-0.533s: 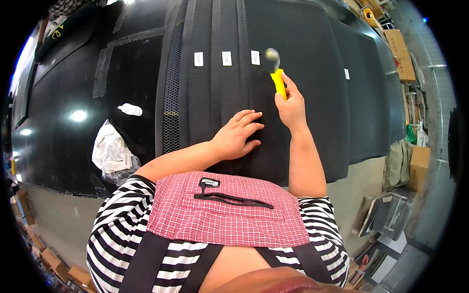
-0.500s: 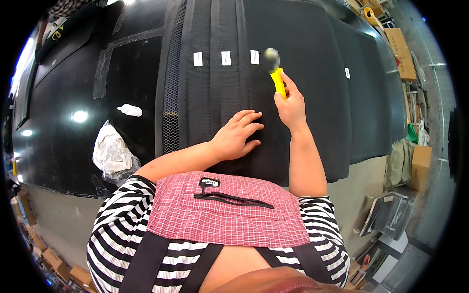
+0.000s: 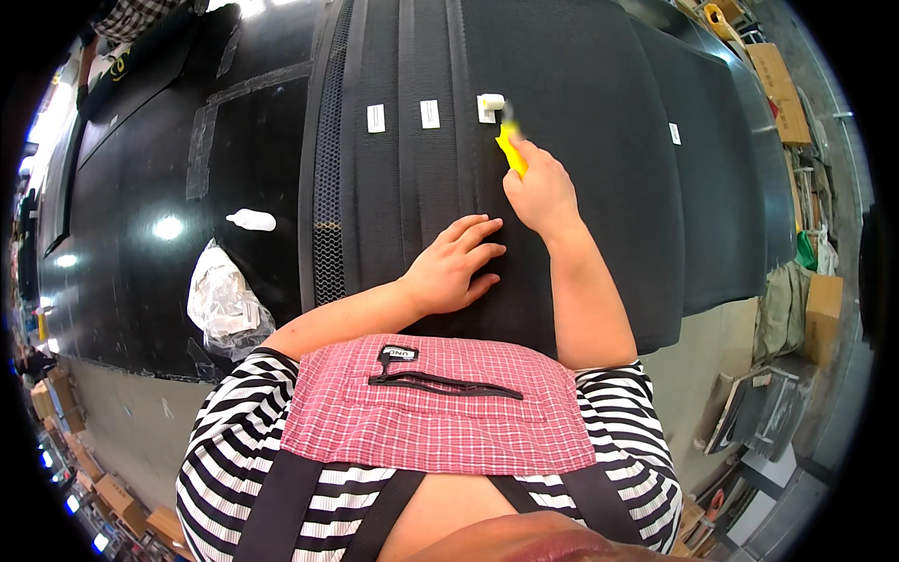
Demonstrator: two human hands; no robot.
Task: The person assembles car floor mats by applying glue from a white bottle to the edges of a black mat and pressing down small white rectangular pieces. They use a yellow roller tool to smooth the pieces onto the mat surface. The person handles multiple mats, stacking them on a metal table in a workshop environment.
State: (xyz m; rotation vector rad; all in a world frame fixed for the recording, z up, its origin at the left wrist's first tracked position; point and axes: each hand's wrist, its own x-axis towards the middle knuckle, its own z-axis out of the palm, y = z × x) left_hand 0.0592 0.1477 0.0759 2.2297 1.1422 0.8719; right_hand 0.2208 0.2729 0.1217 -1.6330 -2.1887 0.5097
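Observation:
My right hand (image 3: 541,192) grips a small hammer with a yellow handle (image 3: 511,150), its head resting on a white label (image 3: 487,106) on the black fabric (image 3: 581,169). My left hand (image 3: 456,269) lies flat, fingers spread, pressing the black fabric just below and left of the right hand. Two more white labels (image 3: 375,118) (image 3: 430,113) sit in a row to the left of the struck one. A black mesh strip (image 3: 326,178) runs along the fabric's left edge.
A crumpled clear plastic bag (image 3: 222,302) and a small white bottle (image 3: 251,220) lie on the glossy black table (image 3: 131,234) at left. Cardboard boxes (image 3: 775,75) and bags stand along the right. Another white label (image 3: 674,133) sits further right.
The hammer head has come down from above onto the right-most of the three labels. My left hand stays flat on the fabric.

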